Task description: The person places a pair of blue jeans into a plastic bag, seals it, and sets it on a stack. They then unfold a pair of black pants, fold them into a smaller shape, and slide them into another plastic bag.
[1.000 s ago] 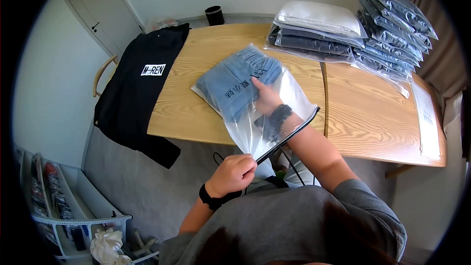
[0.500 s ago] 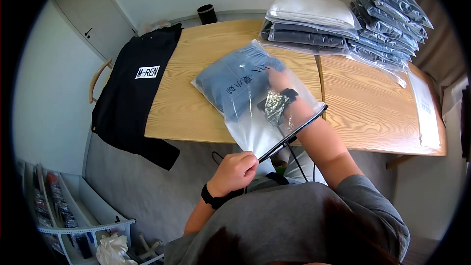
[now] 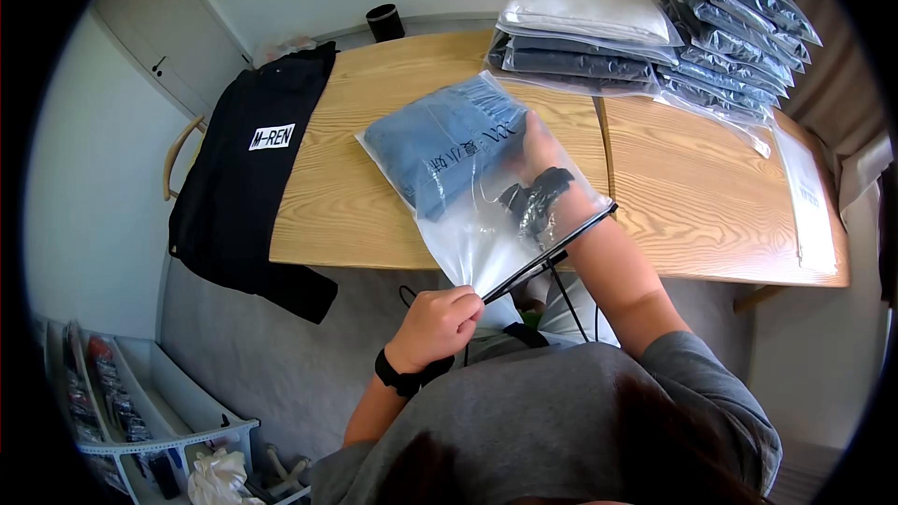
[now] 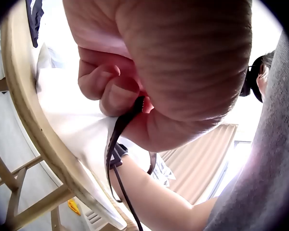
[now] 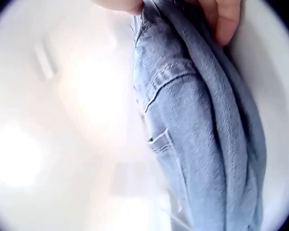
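1. Table (image 3: 711, 196): wood, pale grain, a seam running across its top; carries most of the items below.
2. Black garment (image 3: 229, 187): spread along the table's left end, one part hanging past the near edge.
3. Divided bin (image 3: 168, 440): pale, at lower left, wrapped items in its narrow compartments.
4. Right stack (image 3: 734, 33): many clear-wrapped blue and dark folded packs, piled high and leaning, at the table's far right.
5. Left stack (image 3: 582, 42): dark wrapped packs with one white pack on top, just beside the right stack.
6. Bag (image 3: 449, 243): clear, dark lettering on its face; tilted, far part on the table near the middle, mouth towards the person and past the near edge.
7. Denim (image 3: 402, 150): blue, folded, inside the far part of the bag; seams and a pocket visible from the right wrist.
8. Flat bag (image 3: 804, 196): translucent, lying along the table's right edge.
9. Waste bin (image 3: 384, 26): black, beyond the table's far edge.
10. Right hand (image 3: 541, 150): inside the bag, pinching the denim, thumb on one side, fingers on the other.
11. Left hand (image 3: 435, 323): fingers curled, gripping the bag at one corner of its mouth.
12. Strip (image 3: 552, 255): black, edging the bag's mouth; one end in the left hand.
13. Label (image 3: 271, 137): white, "M-REN", on the black garment.
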The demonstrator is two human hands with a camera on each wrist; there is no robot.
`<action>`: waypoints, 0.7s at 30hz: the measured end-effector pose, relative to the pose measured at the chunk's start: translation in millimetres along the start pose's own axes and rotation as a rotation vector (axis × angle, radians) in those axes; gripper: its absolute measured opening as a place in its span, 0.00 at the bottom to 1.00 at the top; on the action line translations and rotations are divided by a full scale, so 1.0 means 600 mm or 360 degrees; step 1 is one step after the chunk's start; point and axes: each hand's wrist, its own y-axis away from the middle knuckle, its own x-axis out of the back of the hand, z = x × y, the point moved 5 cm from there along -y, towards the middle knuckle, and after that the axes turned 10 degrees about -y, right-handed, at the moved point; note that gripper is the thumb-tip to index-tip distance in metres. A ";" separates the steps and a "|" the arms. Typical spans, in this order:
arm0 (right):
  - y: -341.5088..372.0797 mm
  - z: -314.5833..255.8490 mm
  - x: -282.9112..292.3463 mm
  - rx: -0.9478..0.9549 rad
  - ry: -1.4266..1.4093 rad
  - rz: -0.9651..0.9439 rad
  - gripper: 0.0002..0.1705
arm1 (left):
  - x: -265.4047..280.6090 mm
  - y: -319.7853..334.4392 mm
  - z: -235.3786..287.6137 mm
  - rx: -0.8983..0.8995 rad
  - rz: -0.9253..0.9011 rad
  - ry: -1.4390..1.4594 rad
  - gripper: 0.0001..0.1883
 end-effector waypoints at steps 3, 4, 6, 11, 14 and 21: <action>0.070 -0.037 -0.016 -0.0085 0.0128 -0.0066 0.28 | -0.001 0.002 -0.002 0.0027 0.0025 0.0031 0.07; 0.045 -0.027 0.005 -0.0087 0.0131 -0.0060 0.28 | -0.004 0.003 -0.002 0.0029 0.0024 0.0038 0.07; -0.009 -0.022 0.015 0.1036 0.2036 -0.0535 0.25 | -0.005 0.004 -0.004 0.0048 0.0034 0.0016 0.08; 0.076 0.023 -0.022 -0.0424 -0.0316 -0.0697 0.18 | 0.002 0.017 -0.019 0.0159 0.0070 0.0000 0.08; 0.116 0.082 -0.049 -0.0810 -0.0111 -0.0601 0.18 | -0.002 0.020 -0.020 0.0173 0.0034 0.0004 0.07; 0.014 0.173 -0.046 0.0464 0.0399 -0.1376 0.16 | 0.005 0.032 -0.030 0.0158 -0.0017 -0.0084 0.06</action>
